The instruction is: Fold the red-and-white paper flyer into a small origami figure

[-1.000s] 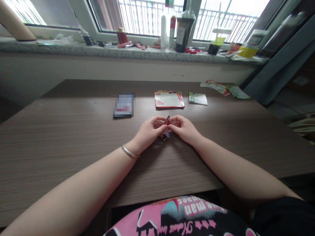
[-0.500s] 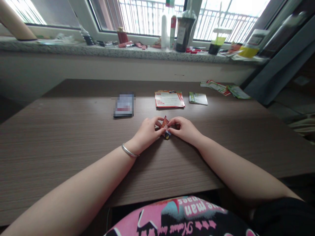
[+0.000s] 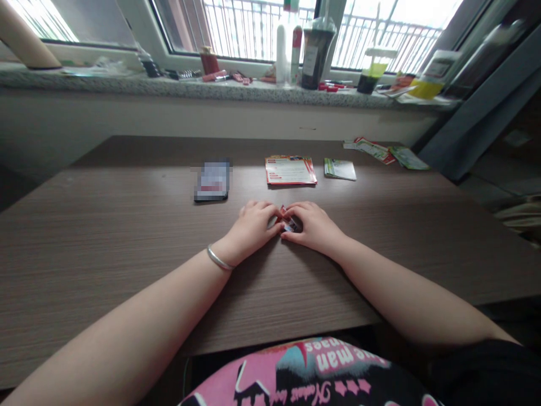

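A small folded piece of paper (image 3: 291, 225), reddish with dark and bluish parts, is between my two hands at the middle of the table. My left hand (image 3: 256, 224), with a silver bangle at its wrist, pinches its left side between thumb and fingers. From the right, my right hand (image 3: 311, 225) curls its fingers and thumb round the paper. Much of the paper is hidden by the fingers. Beyond the hands lies a stack of red-edged printed sheets (image 3: 291, 171).
On the brown table (image 3: 105, 242), a phone-like device (image 3: 212, 180) lies left, small green-white cards (image 3: 340, 169) right of the stack, and colourful papers (image 3: 374, 150) at the back right. Bottles, cups and small items line the stone windowsill (image 3: 253, 96).
My fingers have shifted round the paper. The right hand's fingers now arch over more of it, and less of the paper shows.
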Motion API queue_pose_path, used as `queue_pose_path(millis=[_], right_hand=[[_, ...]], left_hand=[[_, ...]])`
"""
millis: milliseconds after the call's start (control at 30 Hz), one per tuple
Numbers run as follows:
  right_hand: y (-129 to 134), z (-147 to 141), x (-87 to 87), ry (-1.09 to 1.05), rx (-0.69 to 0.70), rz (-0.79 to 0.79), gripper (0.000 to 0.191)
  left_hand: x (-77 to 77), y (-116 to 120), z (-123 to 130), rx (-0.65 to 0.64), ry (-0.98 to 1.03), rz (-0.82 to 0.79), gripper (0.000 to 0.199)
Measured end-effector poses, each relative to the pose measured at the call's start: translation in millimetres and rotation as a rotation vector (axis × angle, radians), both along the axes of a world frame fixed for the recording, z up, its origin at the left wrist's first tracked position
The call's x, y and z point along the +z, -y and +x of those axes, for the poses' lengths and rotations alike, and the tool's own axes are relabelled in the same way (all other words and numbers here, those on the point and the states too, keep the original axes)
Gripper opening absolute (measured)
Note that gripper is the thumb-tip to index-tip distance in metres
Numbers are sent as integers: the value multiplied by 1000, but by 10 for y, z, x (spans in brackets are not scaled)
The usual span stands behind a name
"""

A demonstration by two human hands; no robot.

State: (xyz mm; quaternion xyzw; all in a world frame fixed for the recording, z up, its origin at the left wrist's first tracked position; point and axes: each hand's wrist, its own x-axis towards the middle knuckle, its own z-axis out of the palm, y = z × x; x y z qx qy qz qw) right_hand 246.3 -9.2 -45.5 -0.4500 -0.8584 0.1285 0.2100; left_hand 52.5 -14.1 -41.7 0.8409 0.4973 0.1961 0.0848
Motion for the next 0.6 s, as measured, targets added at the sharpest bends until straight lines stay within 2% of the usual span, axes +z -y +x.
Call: queue_pose_path(millis=[67,267,500,600], right_hand=[[2,-5,7,7,-6,-3,40],[-25,3,23,41,12,-14,47],[-2,36,28,123,9,9,54],[-46,65,15,128,-15,38,47]], left_hand=[[43,34,-1,35,-61,13,23],[132,100,1,11,-136,2,24],[61,87,5,17,-149,92,25],[34,50,1,-47,-134,150,24]])
